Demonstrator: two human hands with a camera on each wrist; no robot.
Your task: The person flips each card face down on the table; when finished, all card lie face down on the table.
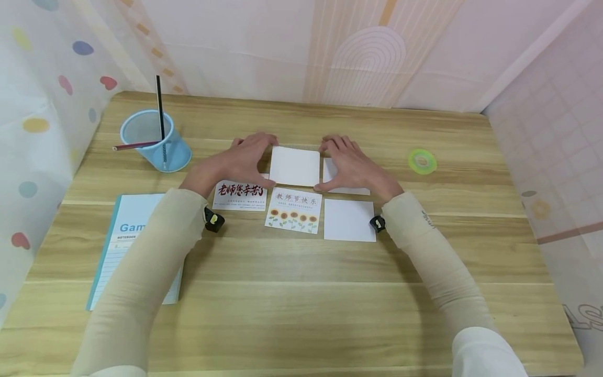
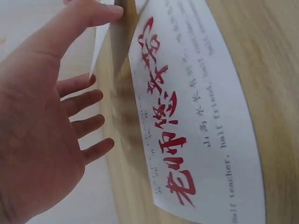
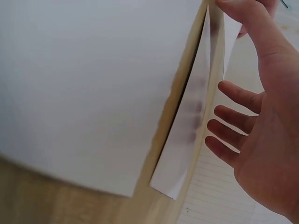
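Note:
A blank white card [image 1: 294,166] lies at the middle of the wooden table [image 1: 301,293]. My left hand [image 1: 256,159] flanks its left edge, thumb at the near corner and fingers at the far corner. My right hand [image 1: 340,163] mirrors this on the right edge, lying over another white card [image 1: 330,170]. Both hands have straight fingers and grip nothing. In the left wrist view the left hand [image 2: 46,121] is spread beside a card with red calligraphy [image 2: 196,116]. In the right wrist view the right hand [image 3: 261,130] hovers by a white card [image 3: 187,135].
Nearer me lie the red calligraphy card [image 1: 240,195], a sunflower card [image 1: 294,210] and a blank card [image 1: 349,220]. A blue mesh cup [image 1: 155,140] with pens stands far left, a notebook [image 1: 127,246] lies near left, and a green tape roll [image 1: 422,161] lies right.

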